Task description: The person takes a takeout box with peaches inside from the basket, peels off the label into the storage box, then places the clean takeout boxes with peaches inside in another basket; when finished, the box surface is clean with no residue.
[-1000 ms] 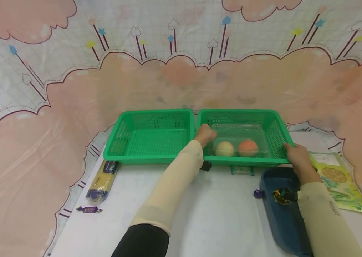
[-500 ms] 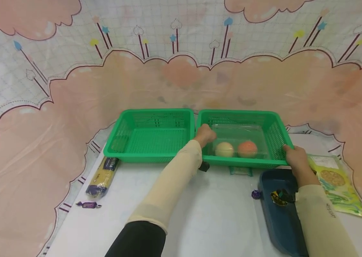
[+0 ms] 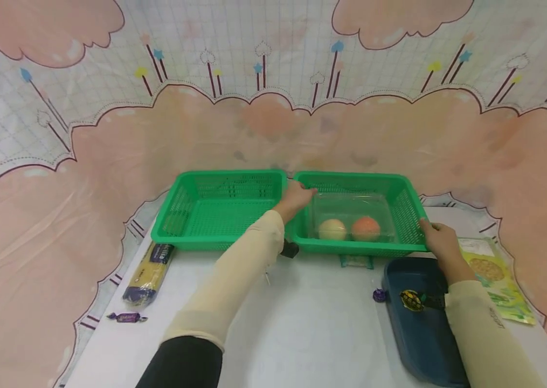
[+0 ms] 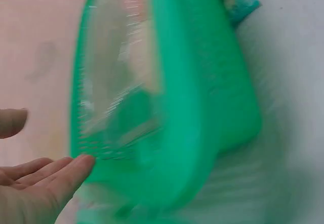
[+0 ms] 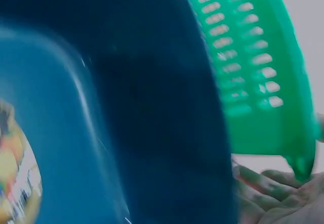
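Note:
Two green plastic baskets stand side by side at the back of the table in the head view. The right basket (image 3: pixel 406 215) holds a clear plastic box (image 3: pixel 351 205) with a pale yellow ball (image 3: pixel 332 229) and an orange ball (image 3: pixel 366 229) inside. At that basket's left end is my left hand (image 3: pixel 295 199); the left wrist view shows its thumb and fingers spread apart, fingertips right at the rim. My right hand (image 3: pixel 444 245) grips the front right corner, thumb above the rim and fingers under it. The left basket (image 3: pixel 217 215) holds nothing visible.
A blue tray (image 3: pixel 411 337) with a wrapped yellow-and-black item (image 3: pixel 411 300) lies under my right forearm. Around it are a purple sweet (image 3: pixel 379 295) and a yellow-green packet (image 3: pixel 496 280). A pasta packet (image 3: pixel 149 275) and purple-wrapped candy (image 3: pixel 127 317) lie at left.
My left hand has loosened from the right basket's left rim and shifted a little left. My right hand stays at its corner. The whole head view has shifted slightly.

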Motion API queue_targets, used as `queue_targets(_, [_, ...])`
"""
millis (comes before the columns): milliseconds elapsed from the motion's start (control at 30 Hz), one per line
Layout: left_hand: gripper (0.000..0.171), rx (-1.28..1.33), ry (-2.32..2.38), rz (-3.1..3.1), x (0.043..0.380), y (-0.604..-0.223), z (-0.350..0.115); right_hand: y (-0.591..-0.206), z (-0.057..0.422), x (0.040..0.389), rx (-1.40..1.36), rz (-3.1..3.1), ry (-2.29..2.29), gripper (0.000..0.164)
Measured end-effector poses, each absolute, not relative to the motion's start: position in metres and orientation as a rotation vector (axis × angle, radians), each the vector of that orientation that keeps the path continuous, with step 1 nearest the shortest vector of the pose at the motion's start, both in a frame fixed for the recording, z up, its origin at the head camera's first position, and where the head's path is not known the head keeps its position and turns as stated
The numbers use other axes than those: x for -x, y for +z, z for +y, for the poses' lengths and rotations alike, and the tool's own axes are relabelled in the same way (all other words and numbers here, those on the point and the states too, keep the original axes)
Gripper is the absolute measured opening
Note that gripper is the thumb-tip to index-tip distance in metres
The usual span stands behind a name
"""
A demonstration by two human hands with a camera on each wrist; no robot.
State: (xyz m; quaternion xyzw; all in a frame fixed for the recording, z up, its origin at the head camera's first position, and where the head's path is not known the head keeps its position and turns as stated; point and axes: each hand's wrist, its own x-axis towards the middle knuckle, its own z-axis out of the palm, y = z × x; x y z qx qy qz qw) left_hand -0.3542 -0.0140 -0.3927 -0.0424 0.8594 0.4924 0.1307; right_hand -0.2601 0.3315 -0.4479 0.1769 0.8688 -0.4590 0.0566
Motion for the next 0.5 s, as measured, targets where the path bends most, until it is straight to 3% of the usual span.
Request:
queue_targets(100, [0.057,0.073,1.617,2.459,0.347,-0.369,-0.036,-0.434,0.341,0.257,-0.555,2.752,-1.323,0.083])
queue_targets(267, [0.053,-0.091,1.879,2.358,0.322,-0.329,-0.077,-0.395,0.346,0.245,-0.419,2.990,-1.182,0.082])
queue_targets(500, [0.069,-0.262,1.418,2.785,0.265,-0.314,-0.124,-0.372,0.310,0.238,-0.033,3.221,-1.065,0.081])
